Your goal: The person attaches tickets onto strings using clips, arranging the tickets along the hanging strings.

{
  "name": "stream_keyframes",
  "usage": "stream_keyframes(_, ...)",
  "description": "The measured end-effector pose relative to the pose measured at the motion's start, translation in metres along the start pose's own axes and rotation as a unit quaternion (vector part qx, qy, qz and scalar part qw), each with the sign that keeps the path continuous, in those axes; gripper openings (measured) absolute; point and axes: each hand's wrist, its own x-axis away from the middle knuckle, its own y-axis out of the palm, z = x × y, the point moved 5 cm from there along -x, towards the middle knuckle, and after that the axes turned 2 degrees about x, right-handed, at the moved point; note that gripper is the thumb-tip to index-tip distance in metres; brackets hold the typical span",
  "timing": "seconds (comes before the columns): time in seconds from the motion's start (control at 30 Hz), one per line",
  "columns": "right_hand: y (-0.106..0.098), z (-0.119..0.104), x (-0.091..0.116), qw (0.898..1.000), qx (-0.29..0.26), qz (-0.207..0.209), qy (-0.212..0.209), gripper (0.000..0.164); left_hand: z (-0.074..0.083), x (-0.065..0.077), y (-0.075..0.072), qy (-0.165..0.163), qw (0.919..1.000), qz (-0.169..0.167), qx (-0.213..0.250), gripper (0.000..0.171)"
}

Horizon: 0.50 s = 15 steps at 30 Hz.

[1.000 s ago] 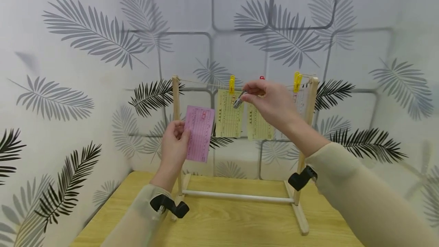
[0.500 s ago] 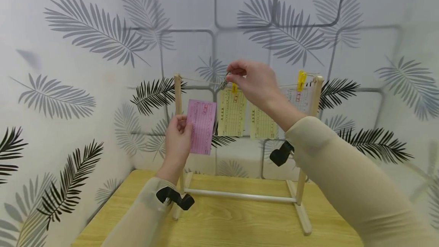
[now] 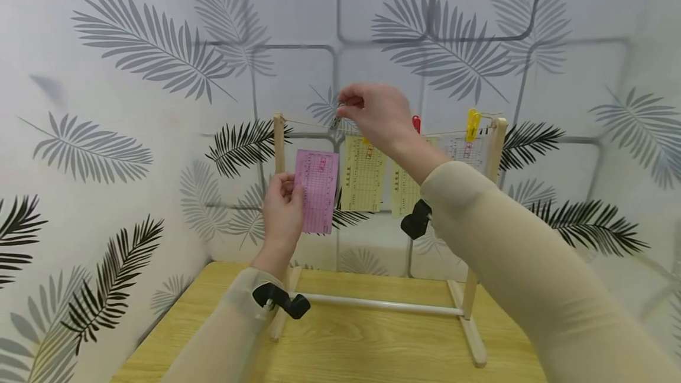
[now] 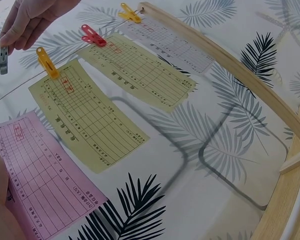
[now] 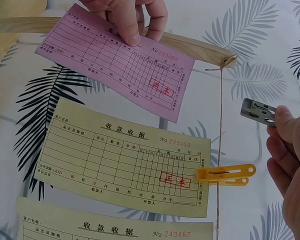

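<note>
My left hand [image 3: 282, 211] pinches a pink receipt slip [image 3: 321, 194] by its left edge, below the string [image 5: 220, 115] and apart from it. Between the thumb and fingers of my right hand [image 3: 378, 114] is a grey clothespin [image 5: 258, 111], close to the string. A yellow clothespin [image 5: 227, 173] fastens a yellow receipt slip [image 5: 125, 160] just right of the pink one. Beyond it, a second yellow slip [image 4: 135, 70] hangs from a red clothespin [image 4: 93, 36]. Farthest right, a white slip [image 3: 468, 149] hangs by another yellow clothespin [image 3: 472, 125].
Two wooden posts, left [image 3: 279, 140] and right [image 3: 495, 152], carry the string. A white rod [image 3: 372, 303] joins their feet on the wood-grain table [image 3: 372, 341]. Behind stands a leaf-patterned wall [image 3: 159, 64].
My right hand has moved up and left with the grey clothespin, from in front of the yellow slips to the string. My left hand has raised the pink slip slightly.
</note>
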Motion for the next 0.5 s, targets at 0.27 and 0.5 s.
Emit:
stream_keyframes(0.27,0.009,0.001,-0.011,1.0,0.007,0.002,0.003,0.024,0.002,-0.002,0.002,0.002,1.0,0.007,-0.006,0.019)
stream_keyframes(0.5,0.019,0.001,-0.017,1.0,0.01,0.005,0.006,0.027,0.004,-0.003,0.004,0.013,0.9998,0.001,0.012,0.02)
